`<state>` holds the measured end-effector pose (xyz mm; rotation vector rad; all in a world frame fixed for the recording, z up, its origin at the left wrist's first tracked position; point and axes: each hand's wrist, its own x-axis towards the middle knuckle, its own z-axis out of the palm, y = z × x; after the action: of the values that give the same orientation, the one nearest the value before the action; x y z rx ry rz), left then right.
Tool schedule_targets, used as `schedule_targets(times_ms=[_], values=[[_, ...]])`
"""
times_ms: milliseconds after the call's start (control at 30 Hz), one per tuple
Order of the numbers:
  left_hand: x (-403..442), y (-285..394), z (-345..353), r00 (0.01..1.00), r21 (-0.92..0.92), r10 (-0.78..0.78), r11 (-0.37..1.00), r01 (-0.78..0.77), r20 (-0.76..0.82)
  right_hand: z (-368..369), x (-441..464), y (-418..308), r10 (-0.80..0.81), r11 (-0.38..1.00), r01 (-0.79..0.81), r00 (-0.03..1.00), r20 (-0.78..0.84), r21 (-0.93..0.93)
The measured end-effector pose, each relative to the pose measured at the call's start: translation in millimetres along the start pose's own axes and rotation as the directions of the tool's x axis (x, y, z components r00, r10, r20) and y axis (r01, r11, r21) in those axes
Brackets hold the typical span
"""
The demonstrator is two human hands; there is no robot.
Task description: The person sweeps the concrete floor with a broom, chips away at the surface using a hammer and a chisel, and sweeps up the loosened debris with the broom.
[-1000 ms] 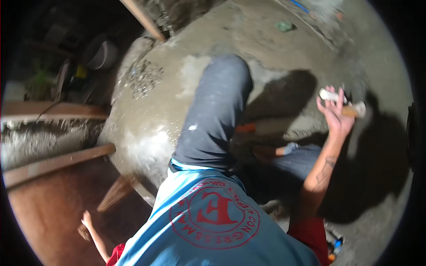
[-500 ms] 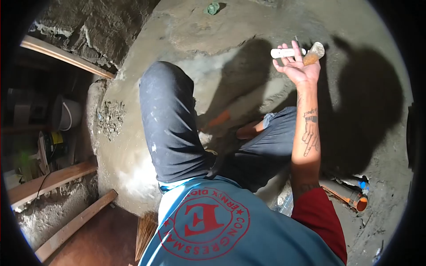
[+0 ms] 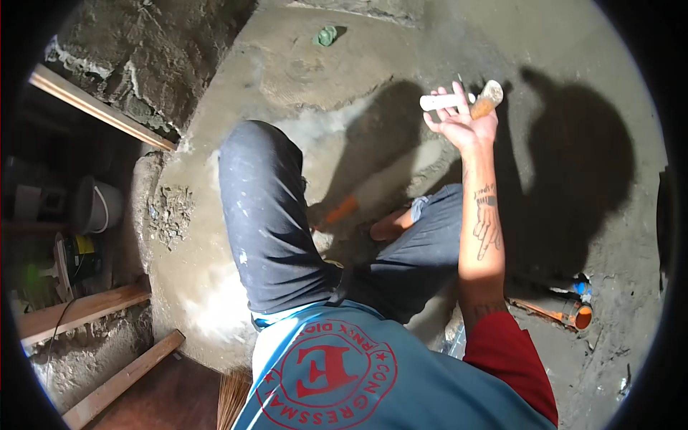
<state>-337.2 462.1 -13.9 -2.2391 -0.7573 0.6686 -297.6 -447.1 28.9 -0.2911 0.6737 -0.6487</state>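
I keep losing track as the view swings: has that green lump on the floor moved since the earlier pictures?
No. The green lump still lies by the same rough patch of floor; the camera's view has shifted instead.

Wet grey cement flooring (image 3: 301,79) spreads across the space, glossy under a harsh white glare at lower left, with broad dark shadows falling on the grey surface at right. A rough, dark masonry wall (image 3: 143,57) stands at upper left, above a long pale wooden beam (image 3: 100,107). Below, two brown timber beams (image 3: 86,312) cross near a dim recess holding a whitish plastic bucket (image 3: 97,206).
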Motion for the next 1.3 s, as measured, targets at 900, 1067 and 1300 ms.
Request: schedule_targets(times_ms=[900,1067,1300], values=[[-164,444,-540,-0.115,-0.215,0.727,-0.345,-0.914,-0.677,-32,12,140,0.282,0.949,-0.307,0.927,0.246,0.068],[-305,542,-564,-0.465,0.016,0.883,-0.467,-0.884,0.062,-7,24,124,0.290,0.952,-0.304,0.935,0.206,0.035],[-349,626,-559,-0.495,-0.422,0.808,-0.346,-0.838,0.321,-9,32,84,0.163,0.987,-0.163,0.986,0.044,-0.001]])
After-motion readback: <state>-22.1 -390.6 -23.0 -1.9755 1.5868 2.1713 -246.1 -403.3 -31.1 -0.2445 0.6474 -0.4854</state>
